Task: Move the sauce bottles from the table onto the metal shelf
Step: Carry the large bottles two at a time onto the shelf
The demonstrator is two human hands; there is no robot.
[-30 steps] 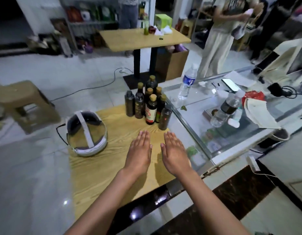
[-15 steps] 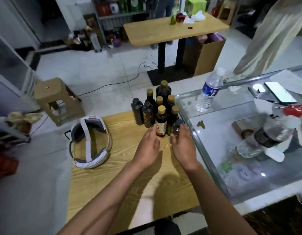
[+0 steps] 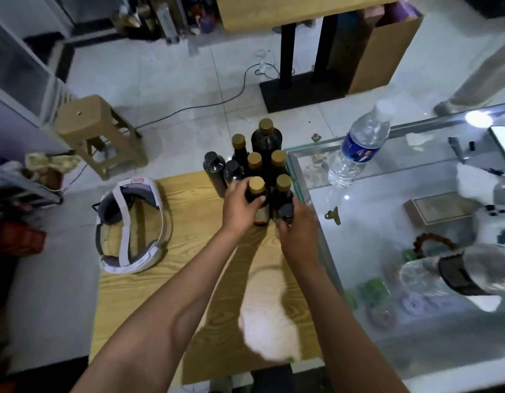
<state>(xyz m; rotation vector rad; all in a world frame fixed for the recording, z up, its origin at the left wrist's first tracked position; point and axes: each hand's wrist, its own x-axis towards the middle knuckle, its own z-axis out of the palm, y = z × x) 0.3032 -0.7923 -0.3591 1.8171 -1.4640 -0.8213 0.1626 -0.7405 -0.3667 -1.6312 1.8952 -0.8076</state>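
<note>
Left hand [image 3: 241, 207] fingers wrapped round front gold-capped bottle [image 3: 258, 201]; right hand [image 3: 298, 231] fingers curled round small dark-capped bottle [image 3: 286, 212]. Risk: cluster tight, lifting likely knocks neighbours over.

Wooden table [image 3: 149, 302] carries clustered sauce bottles [image 3: 266, 154] and headset [image 3: 129, 225].

Each hand [image 3: 239, 207] [image 3: 296, 232] grips 1 sauce bottle [image 3: 258, 198] [image 3: 286, 212] on the table [image 3: 171, 282].
</note>
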